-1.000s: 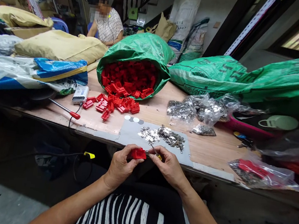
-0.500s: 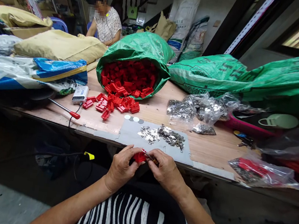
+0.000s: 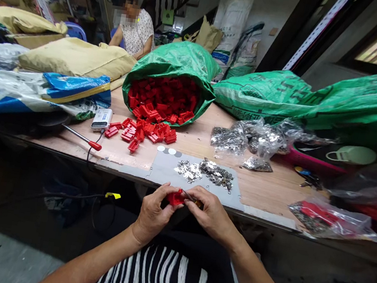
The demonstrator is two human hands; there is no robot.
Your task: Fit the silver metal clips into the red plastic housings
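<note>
My left hand (image 3: 155, 207) is closed on a small red plastic part (image 3: 176, 198), gripped between thumb and fingers just off the table's front edge. My right hand (image 3: 211, 213) grips a screwdriver with an amber handle (image 3: 197, 203), mostly hidden in the palm. Its thin metal shaft meets the red part, and the right fingertips are close beside it. Beyond the hands, two piles of small metal pieces (image 3: 188, 171) lie on a grey mat (image 3: 163, 171). Loose red plastic parts (image 3: 134, 145) are scattered before an open green sack (image 3: 183, 53) filled with more of them.
A white power bank (image 3: 101, 119) with a cable and a red-tipped metal rod (image 3: 83, 137) are at left. Plastic bags of metal pieces (image 3: 229, 140) and a pink basket (image 3: 313, 161) stand right. Full sacks line the back. Across the table sits another person (image 3: 135, 34).
The red part and the screwdriver shaft have tilted slightly against each other, and the right fingers have shifted a little. The piles and sacks are as before.
</note>
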